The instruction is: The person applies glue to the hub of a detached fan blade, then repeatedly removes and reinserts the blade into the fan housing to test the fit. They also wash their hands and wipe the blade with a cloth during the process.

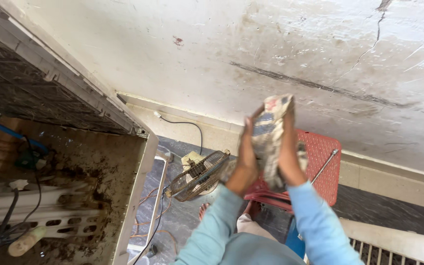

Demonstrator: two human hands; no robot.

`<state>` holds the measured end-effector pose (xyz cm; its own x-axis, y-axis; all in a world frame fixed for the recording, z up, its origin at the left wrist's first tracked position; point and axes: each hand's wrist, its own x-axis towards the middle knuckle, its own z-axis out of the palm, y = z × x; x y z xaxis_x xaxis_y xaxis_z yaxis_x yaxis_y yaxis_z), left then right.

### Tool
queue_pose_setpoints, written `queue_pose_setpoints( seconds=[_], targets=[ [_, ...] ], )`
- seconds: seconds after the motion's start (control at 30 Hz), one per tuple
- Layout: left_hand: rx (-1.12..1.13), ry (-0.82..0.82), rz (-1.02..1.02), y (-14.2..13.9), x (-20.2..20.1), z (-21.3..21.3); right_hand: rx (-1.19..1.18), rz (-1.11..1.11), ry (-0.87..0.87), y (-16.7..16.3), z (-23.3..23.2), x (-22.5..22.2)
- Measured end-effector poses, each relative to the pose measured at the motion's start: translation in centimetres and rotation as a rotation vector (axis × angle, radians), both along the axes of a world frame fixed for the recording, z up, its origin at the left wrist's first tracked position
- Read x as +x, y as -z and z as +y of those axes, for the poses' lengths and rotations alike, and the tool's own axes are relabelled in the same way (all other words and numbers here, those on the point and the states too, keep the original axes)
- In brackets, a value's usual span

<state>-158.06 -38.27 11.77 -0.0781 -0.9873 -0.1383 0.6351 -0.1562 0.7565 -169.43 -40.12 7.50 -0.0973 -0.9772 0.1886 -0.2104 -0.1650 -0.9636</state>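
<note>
Both of my hands are raised in front of me, clasped around a dirty, patterned rag (270, 132) bunched up between them. My left hand (246, 156) grips its left side and my right hand (289, 158) presses its right side. My sleeves are light blue. Below and behind the hands stands a red plastic stool (323, 167) with a metal rod (326, 165) lying on it. My bare foot (203, 210) shows on the dark floor.
An opened, grimy cooler cabinet (138, 181) fills the left, with wires, a blue pipe (11, 131) and a slotted white part inside. A small wire-caged fan (198, 174) lies on the floor. A stained, cracked wall (271, 49) rises behind. A white grille (398, 245) lies at lower right.
</note>
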Motion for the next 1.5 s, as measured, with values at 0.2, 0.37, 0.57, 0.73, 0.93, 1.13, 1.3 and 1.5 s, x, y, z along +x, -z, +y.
queue_pose_setpoints(
  seconds=[0.2,0.37,0.57,0.73,0.93,1.13,1.3,1.5],
  targets=[
    [0.003,-0.061,0.176,2.9,2.4,-4.4,-0.344,0.403,-0.149,-3.7,4.6,5.1],
    [-0.103,0.050,0.303,4.9,2.7,-1.5,-0.079,0.530,0.012,-7.8,0.8,5.9],
    [-0.196,-0.107,0.616,3.2,5.3,-2.7,-0.466,0.658,-0.213,-9.4,3.1,7.3],
    [-0.234,0.189,1.232,1.8,5.3,-1.7,-0.094,0.714,-0.142,-10.9,0.4,6.2],
    [0.044,-0.258,0.376,2.4,5.0,-2.0,-0.365,0.753,-0.335,-8.7,3.1,5.2],
    [0.156,-0.176,0.211,2.0,4.3,-1.8,-0.036,0.959,-0.198,-8.6,1.2,4.0],
    [0.290,-0.259,0.277,2.6,6.0,-3.3,-0.392,0.767,-0.294,-8.4,4.2,3.7],
    [0.030,-0.192,0.036,3.5,6.4,-4.6,0.040,0.816,-0.191,-9.0,3.8,5.5]
  ],
)
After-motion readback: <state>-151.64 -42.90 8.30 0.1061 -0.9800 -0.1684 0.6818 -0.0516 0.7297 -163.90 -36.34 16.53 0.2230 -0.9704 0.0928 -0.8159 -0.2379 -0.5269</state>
